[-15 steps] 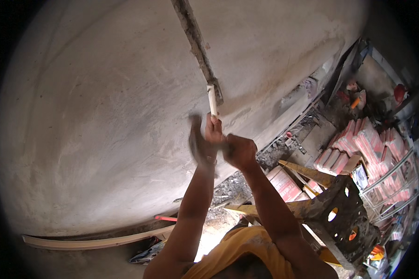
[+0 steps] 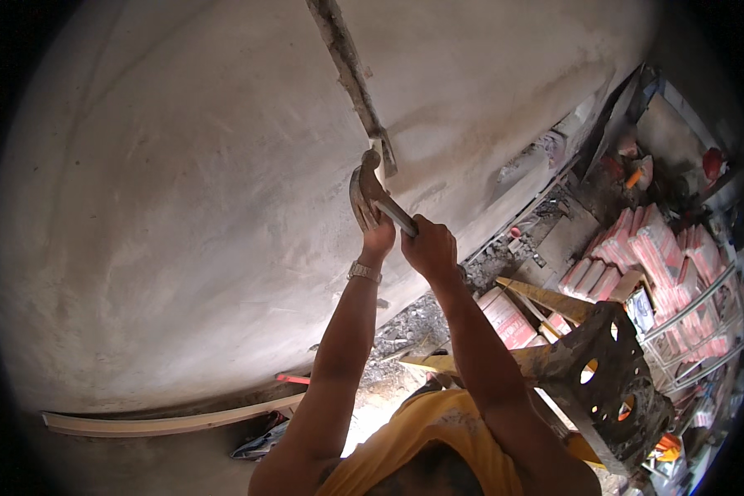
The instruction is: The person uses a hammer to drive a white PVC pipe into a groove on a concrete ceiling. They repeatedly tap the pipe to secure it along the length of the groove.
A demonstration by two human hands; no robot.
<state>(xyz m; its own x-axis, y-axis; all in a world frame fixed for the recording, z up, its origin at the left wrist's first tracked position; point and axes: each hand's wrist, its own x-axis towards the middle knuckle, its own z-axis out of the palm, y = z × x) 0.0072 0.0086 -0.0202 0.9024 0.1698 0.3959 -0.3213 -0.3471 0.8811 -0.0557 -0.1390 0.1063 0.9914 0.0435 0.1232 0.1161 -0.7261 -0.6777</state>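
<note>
A claw hammer (image 2: 367, 183) is in my right hand (image 2: 431, 248), its fingers wrapped round the handle. Its head overlaps a narrow white stick-like piece (image 2: 378, 146) at the lower end of a rough groove (image 2: 345, 62) cut in the grey wall. My left hand (image 2: 379, 236), with a watch (image 2: 364, 271) on its wrist, is closed round the lower part of that piece. The hammer head partly hides these fingers. Whether the hammer touches the white piece, I cannot tell.
To the right stands a dirty yellow step ladder (image 2: 599, 376) with holes in its top. Beyond it are stacked pink-and-white packages (image 2: 657, 248) and a metal frame (image 2: 694, 314). Rubble (image 2: 417, 326) lies along the wall's foot; a long pale strip (image 2: 165, 426) is at lower left.
The hammer has moved up from beside my left wrist to the white piece, covering much of it. My right hand has turned with it; my left stays near the groove's end.
</note>
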